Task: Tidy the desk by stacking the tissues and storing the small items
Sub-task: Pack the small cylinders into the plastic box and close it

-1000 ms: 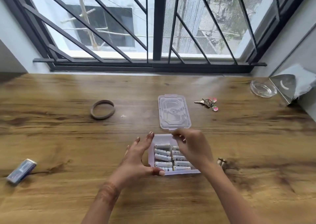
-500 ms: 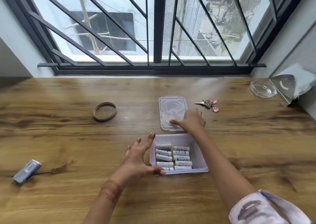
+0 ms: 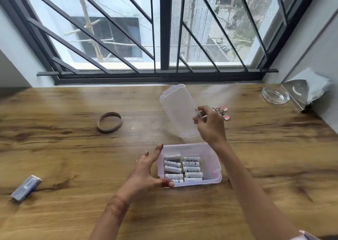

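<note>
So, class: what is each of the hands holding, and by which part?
The right hand holds the clear lid by its right edge, tilted off the desk. The left hand grips the battery box at its left wall.

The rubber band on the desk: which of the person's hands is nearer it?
Left. The left hand grips the box below-right of the rubber band; the right hand is farther right, holding the lid.

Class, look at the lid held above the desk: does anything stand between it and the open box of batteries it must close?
Nothing visible does. The right hand holds the clear lid tilted above the desk, just beyond the box. The box's open top is clear; the left hand grips only its left wall.
</note>
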